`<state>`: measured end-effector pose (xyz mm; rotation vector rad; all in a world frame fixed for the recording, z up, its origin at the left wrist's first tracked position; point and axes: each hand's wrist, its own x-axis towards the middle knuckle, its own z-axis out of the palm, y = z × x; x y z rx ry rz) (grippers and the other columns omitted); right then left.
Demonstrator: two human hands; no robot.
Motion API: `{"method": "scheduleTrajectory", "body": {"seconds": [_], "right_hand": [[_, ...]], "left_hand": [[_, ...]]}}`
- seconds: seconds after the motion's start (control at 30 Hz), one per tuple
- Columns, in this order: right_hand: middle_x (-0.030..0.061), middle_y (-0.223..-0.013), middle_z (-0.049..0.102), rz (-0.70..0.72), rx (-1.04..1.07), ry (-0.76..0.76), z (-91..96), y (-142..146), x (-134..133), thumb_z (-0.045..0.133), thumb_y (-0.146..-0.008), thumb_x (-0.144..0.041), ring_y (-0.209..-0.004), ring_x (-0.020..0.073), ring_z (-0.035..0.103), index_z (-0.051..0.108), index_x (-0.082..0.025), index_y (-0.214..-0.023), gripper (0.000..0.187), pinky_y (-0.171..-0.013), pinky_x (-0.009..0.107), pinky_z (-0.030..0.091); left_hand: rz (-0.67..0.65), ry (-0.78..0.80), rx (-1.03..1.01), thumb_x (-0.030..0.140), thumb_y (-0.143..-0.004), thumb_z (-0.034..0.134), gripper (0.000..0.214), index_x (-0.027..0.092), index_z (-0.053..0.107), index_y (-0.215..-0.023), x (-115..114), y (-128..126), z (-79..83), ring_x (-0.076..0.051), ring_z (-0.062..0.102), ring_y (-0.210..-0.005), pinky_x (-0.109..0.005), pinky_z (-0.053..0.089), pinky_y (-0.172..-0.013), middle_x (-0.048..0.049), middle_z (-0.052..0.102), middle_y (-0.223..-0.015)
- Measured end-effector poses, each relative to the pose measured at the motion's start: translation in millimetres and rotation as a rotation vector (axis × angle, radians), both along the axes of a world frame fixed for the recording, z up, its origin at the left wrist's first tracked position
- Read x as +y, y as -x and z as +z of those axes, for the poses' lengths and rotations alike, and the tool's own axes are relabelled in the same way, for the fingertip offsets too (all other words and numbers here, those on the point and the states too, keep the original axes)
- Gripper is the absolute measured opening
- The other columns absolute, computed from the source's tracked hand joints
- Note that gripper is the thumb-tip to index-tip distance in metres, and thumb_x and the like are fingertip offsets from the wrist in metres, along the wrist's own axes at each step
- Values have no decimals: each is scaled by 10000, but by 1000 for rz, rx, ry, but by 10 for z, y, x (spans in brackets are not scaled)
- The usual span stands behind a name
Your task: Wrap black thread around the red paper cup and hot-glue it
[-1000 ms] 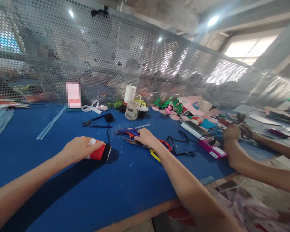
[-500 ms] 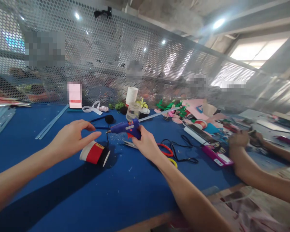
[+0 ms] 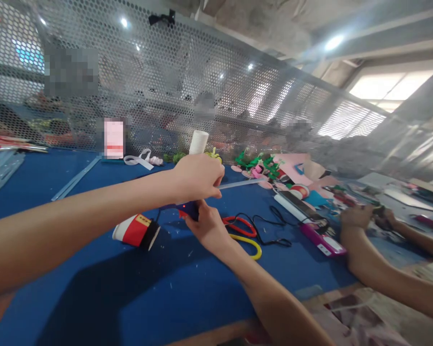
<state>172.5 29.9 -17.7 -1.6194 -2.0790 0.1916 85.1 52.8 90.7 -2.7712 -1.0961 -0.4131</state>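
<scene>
My right hand (image 3: 206,225) grips the handle of a blue glue gun (image 3: 187,209), most of which is hidden behind my hands. My left hand (image 3: 197,178) reaches across above it, fingers pinched on the clear glue stick (image 3: 240,183) that juts out of the gun's back toward the right. A red, white and black paper cup (image 3: 135,230) lies on its side on the blue table (image 3: 57,202), just left of my right hand, touched by neither hand.
Red and yellow scissor handles (image 3: 243,233) and a black cord (image 3: 274,226) lie right of the gun. Felt scraps, a stack of white cups (image 3: 198,142) and a ruler (image 3: 75,179) line the mesh screen. Another person's arms (image 3: 382,250) work at the right.
My left hand let go of the cup and moved right to the glue stick. My right hand picked the glue gun up from the table.
</scene>
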Motion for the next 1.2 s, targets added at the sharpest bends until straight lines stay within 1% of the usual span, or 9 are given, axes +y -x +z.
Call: {"method": "scheduleTrajectory", "body": {"seconds": [0.27,0.63,0.73,0.8,0.9,0.97,1.07,1.13,1.2], "right_hand": [[38,-627,571,81,78,-63,-10,-49,-26,459,-666,-209,-564,188,550,399,-173,-827,176,-488,252,337],[69,-667,587,61,131,-23,-31,-45,-8,461,-661,-216,-620,218,566,412,-167,-818,171,-526,276,363],[68,-681,594,53,248,-14,-13,-77,7,472,-651,-212,-589,195,562,427,-160,-829,190,-522,272,376],[58,-684,597,36,386,24,14,-112,23,477,-637,-195,-551,167,554,440,-155,-832,202,-517,262,389],[37,-677,596,11,583,107,62,-161,38,459,-621,-155,-512,129,537,460,-147,-824,203,-511,245,403],[19,-655,583,17,689,154,84,-177,36,459,-606,-139,-492,110,511,475,-144,-815,210,-482,230,392],[-18,-566,538,53,809,256,92,-176,18,475,-583,-124,-454,88,450,499,-144,-769,188,-434,209,347],[-31,-536,518,103,887,343,84,-168,9,477,-583,-117,-455,81,436,507,-145,-749,171,-440,208,339],[-35,-547,517,149,973,412,71,-160,4,502,-585,-124,-470,78,445,506,-146,-740,157,-461,213,348]], "left_hand": [[-35,166,-99,304,-615,564,193,151,674,-657,103,61,6,-149,530,-537,-260,332,-537,-40,605,-534],[-21,213,-82,295,-660,509,218,160,676,-699,94,120,-28,-134,520,-531,-237,316,-503,-35,616,-553],[-25,207,-174,376,-658,509,303,170,653,-827,89,178,17,-154,539,-603,-241,327,-542,-34,632,-638],[29,183,-238,439,-655,493,383,191,617,-919,86,320,49,-156,540,-628,-243,331,-569,-24,631,-692],[251,172,-199,527,-627,465,393,185,656,-660,67,688,16,-160,510,-537,-261,320,-551,-20,570,-528],[406,251,-97,559,-602,461,422,184,604,-470,35,969,-85,-154,466,-443,-268,306,-504,-14,485,-392],[463,553,-46,534,-610,468,409,190,559,-407,-37,1289,-315,-151,471,-424,-260,307,-459,-27,544,-431],[445,822,-180,523,-629,460,389,193,590,-468,-85,1382,-480,-162,522,-500,-243,348,-486,-25,588,-497],[453,982,-346,527,-629,468,385,187,600,-506,-124,1385,-630,-152,520,-500,-234,363,-491,-14,584,-498]]}}
